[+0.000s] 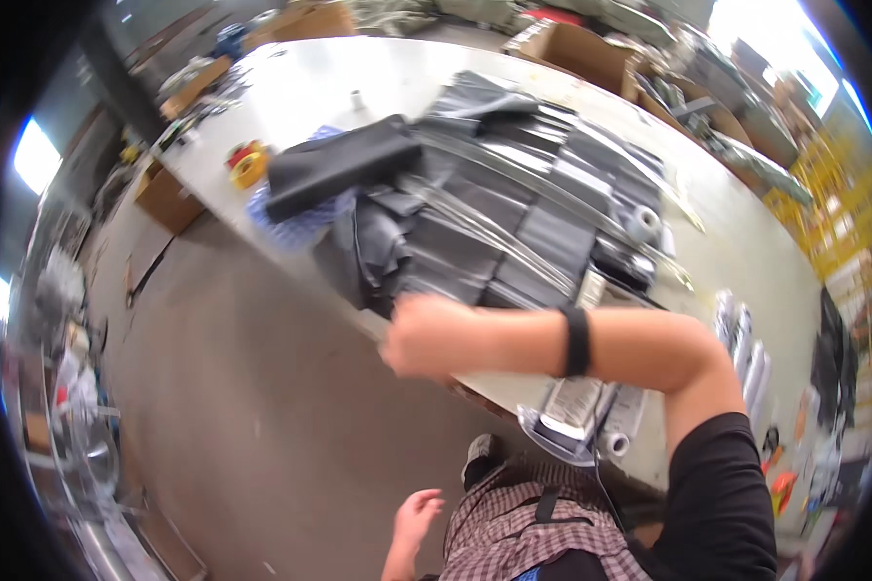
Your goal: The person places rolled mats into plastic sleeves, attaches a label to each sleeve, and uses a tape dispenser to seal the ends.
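Note:
My right hand [424, 334] reaches across to the left, over the table's near edge, with a black band on the wrist. It looks closed like a fist and is smeared by motion; what it may hold is hidden. Just beyond it lie folded dark grey plastic sheets [460, 247], glossy and overlapping, with clear strips [499, 237] across them. A rolled black sheet [344, 165] rests on their left end, over blue-and-white wrapping [295, 228]. Down by my left side, my left hand [419, 513] hangs away from the table, fingers apart, holding nothing.
Yellow tape rolls [249, 167] sit at the table's left edge. Small white rolls [643, 225] and silvery wrapped rolls [741, 334] lie to the right. Cardboard boxes [576, 50] stand beyond the far edge, with yellow racks [833, 198] at the right. A box [165, 198] stands on the floor at left.

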